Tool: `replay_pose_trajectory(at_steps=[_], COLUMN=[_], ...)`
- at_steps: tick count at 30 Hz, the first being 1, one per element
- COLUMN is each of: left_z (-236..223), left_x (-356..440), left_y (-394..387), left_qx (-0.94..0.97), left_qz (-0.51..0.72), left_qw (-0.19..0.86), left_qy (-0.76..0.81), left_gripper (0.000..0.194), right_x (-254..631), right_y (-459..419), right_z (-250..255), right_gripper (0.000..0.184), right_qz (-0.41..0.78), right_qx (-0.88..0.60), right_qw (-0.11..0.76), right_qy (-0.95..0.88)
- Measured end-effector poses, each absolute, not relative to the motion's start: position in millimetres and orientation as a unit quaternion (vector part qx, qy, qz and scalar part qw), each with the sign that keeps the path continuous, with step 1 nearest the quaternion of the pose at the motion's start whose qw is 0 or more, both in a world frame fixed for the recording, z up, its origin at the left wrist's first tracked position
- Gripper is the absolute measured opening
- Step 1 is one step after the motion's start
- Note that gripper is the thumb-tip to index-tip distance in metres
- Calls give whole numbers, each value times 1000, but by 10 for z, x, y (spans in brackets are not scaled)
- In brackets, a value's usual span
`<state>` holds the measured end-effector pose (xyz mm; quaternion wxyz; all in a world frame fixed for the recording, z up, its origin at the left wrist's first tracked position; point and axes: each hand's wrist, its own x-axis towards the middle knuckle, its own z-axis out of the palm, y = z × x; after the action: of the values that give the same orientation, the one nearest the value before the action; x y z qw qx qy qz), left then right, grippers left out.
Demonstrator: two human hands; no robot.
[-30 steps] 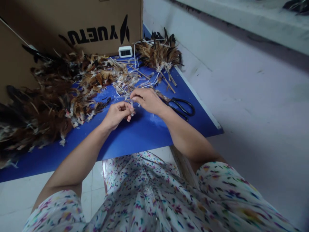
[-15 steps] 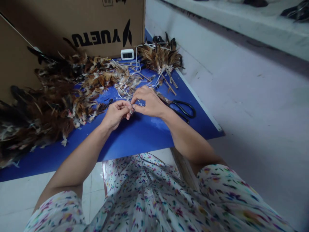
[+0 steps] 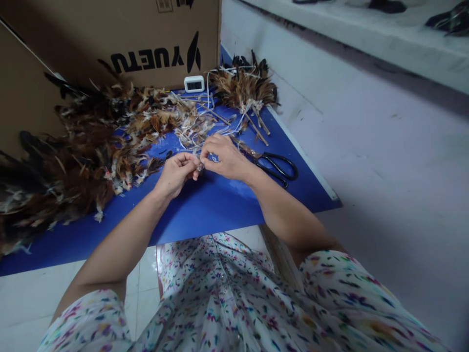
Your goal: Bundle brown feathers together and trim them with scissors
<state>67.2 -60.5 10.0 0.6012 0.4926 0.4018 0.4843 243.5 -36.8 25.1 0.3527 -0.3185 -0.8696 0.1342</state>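
Over the blue tabletop [image 3: 205,210] my left hand [image 3: 178,173] is closed in a pinch on a small feather [image 3: 200,167], whose pale, fluffy end shows at the fingertips. My right hand [image 3: 224,157] meets it there, thumb and forefinger closed at the same spot. What the right fingertips grip is too small to make out. Just right of that hand lie black-handled scissors [image 3: 276,166], their blades partly hidden behind it. Loose brown and white feathers [image 3: 190,122] spread out beyond my hands.
A large heap of brown and black feathers [image 3: 73,161] covers the left side. Behind stand a cardboard box [image 3: 154,29] and a small white digital clock [image 3: 194,84]. Tied feather bundles on sticks [image 3: 244,85] lie by the wall [image 3: 366,146], with white string [image 3: 209,93] beside them.
Both hands stay in nearly the same place. The right fingertips have shifted slightly at the small feather, and the whole view has tilted a little.
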Motion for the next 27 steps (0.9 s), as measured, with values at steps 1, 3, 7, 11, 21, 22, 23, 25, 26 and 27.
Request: replay_pose_trajectory(at_steps=[1,3,7,11,21,22,23,25,26,27], left_z=[103,110,125,120,111,117,123,135,141,146], left_x=[675,681,687,680,647,641,635,622,616,610], left_y=[-607,-612,-620,-611,-598,-596,-593,-587,-584,-581], left_qx=[486,474,453,435,419,424,431,447,455,463], left_qz=[486,488,492,486,487,488,489,493,495,497], left_qw=[603,606,611,623,642,638,633,618,609,601], left_qy=[406,412,424,432,419,418,417,418,420,422], left_gripper=[21,19,16,15,23,24,25,27,28,29], right_x=[2433,2428,2420,2415,2384,2385,2388,2397,2402,2405], right_y=[-372,-379,-382,-385,-394,-387,-377,-354,-342,-332], right_z=[252,251,236,222,217,214,212,210,209,208], right_gripper=[9,9,9,9,10,9,9,9,10,10], right_qz=[130,119,98,69,60,76,95,137,155,170], right_qx=[-317,-312,-299,-285,-265,-267,-269,-275,-279,-284], right_qw=[352,349,350,352,357,363,372,390,398,402], right_qy=[-871,-875,-882,-889,-894,-889,-883,-868,-860,-854])
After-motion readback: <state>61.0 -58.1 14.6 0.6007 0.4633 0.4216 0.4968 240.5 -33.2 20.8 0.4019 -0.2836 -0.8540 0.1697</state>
